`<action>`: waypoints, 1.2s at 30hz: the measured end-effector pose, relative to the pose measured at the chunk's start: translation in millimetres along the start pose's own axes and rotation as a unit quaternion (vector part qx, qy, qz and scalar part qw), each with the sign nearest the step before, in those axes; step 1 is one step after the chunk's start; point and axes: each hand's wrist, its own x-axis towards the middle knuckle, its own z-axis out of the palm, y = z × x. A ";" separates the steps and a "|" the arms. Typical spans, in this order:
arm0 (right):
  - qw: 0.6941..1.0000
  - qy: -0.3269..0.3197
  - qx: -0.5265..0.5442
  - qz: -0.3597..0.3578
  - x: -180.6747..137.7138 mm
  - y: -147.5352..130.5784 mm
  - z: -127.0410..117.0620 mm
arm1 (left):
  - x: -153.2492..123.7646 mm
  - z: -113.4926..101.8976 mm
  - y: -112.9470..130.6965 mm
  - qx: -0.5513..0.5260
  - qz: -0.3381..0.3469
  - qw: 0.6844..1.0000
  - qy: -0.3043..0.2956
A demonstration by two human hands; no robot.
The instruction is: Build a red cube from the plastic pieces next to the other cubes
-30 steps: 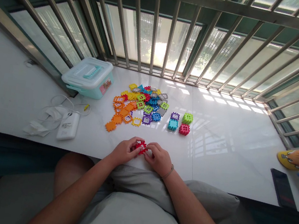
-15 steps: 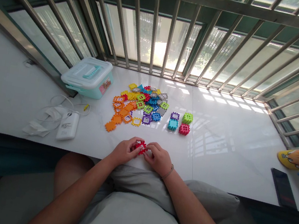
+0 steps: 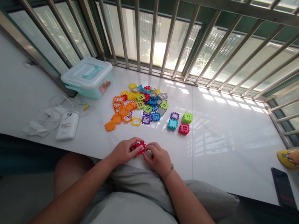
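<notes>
Close to the sill's front edge, my left hand (image 3: 126, 151) grips a red toothed building piece (image 3: 141, 147) with a window-like lattice. My right hand (image 3: 158, 159) pinches the same piece from its right side; the fingers cover part of it. Beyond my hands lies a loose heap of interlocking building tiles (image 3: 122, 113) in orange, yellow, green, blue, purple and grey. To the right of the heap stand assembled cubes: a teal cube (image 3: 173, 124) against a purple piece (image 3: 175, 115), a green cube (image 3: 187, 118) and a red cube (image 3: 184, 129).
A lidded teal storage box (image 3: 88, 77) sits back left. Nearer are a white power bank (image 3: 68, 126), a cable and a crumpled tissue (image 3: 36, 128). At the far right lie a dark phone (image 3: 284, 188) and a yellow bottle (image 3: 296, 157). Metal bars (image 3: 170, 35) line the window.
Both hands stay in place on the red piece, with hardly any visible movement. The heap and the cubes are unchanged.
</notes>
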 end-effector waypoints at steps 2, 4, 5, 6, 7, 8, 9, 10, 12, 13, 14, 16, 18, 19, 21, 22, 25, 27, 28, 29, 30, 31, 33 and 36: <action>1.000 -0.001 0.000 0.000 0.1 -0.1 -0.2 | 0.2 0.0 -0.2 0.006 0.002 1.000 0.001; 1.000 -0.001 -0.001 0.002 0.3 -0.3 -0.4 | 0.3 0.0 -0.5 0.014 0.004 1.000 0.003; 1.000 0.000 -0.001 0.003 0.4 -0.4 -0.5 | 0.3 0.0 -0.7 0.017 0.004 1.000 0.003; 1.000 0.000 -0.002 0.003 0.6 -0.5 -0.6 | 0.3 0.0 -0.9 0.019 0.004 1.000 0.003; 1.000 0.000 -0.002 0.003 0.7 -0.6 -0.7 | 0.2 0.1 -1.0 0.021 0.004 1.000 0.003; 1.000 0.000 -0.002 0.003 0.8 -0.7 -0.9 | 0.1 0.2 -1.1 0.022 0.003 1.000 0.003; 1.000 0.000 -0.002 0.003 0.9 -0.8 -1.0 | 0.1 0.3 -1.1 0.022 0.002 1.000 0.002; 1.000 -0.001 -0.003 0.003 0.9 -0.8 -1.2 | 0.0 0.4 -1.0 0.020 0.001 1.000 0.002; 1.000 -0.002 -0.002 0.004 1.0 -0.9 -1.3 | 0.1 0.7 -0.7 0.019 -0.001 1.000 0.002; 1.000 -0.003 -0.002 0.005 1.0 -0.9 -1.4 | 0.1 0.8 -0.5 0.020 -0.001 1.000 0.002; 1.000 -0.003 -0.001 0.005 1.1 -1.1 -1.4 | 0.2 0.9 -0.3 0.022 -0.001 1.000 0.003; 1.000 -0.003 -0.001 0.005 1.4 -1.4 -1.5 | 0.3 1.0 -0.1 0.027 0.001 1.000 0.005; 1.000 -0.003 -0.001 0.004 1.7 -1.8 -1.6 | 0.4 1.1 0.2 0.031 0.003 0.999 0.008; 1.000 -0.002 -0.001 0.004 1.9 -1.9 -1.7 | 0.3 1.1 0.4 0.032 0.003 0.999 0.009; 1.000 -0.003 -0.001 0.004 2.0 -1.9 -1.9 | 0.2 1.0 0.8 0.034 0.005 0.999 0.011; 1.000 -0.004 -0.001 0.003 2.1 -1.8 -1.9 | 0.2 0.9 1.1 0.034 0.005 0.999 0.012; 1.000 -0.005 -0.003 0.005 2.0 -1.5 -1.9 | 0.1 0.7 1.9 0.032 0.003 0.999 0.013; 1.000 -0.005 -0.004 0.005 2.0 -1.5 -1.8 | 0.3 0.7 2.4 0.032 0.001 0.999 0.012; 1.000 -0.005 -0.004 0.004 2.0 -1.6 -1.7 | 0.4 0.7 2.6 0.032 0.001 0.999 0.011; 1.000 -0.005 -0.003 0.004 2.0 -1.8 -1.7 | 0.5 0.8 2.8 0.034 0.000 0.999 0.011; 1.000 -0.005 -0.003 0.004 1.9 -1.9 -1.7 | 0.6 0.8 3.0 0.035 0.000 0.999 0.011; 1.000 -0.006 -0.002 0.005 1.9 -2.0 -1.8 | 0.7 0.9 3.1 0.036 -0.001 0.999 0.011; 1.000 -0.007 -0.001 0.007 2.0 -2.1 -2.0 | 0.7 1.1 3.4 0.038 -0.001 0.999 0.013; 1.000 -0.009 -0.001 0.010 2.3 -2.2 -2.3 | 0.3 1.4 3.3 0.042 -0.002 0.999 0.016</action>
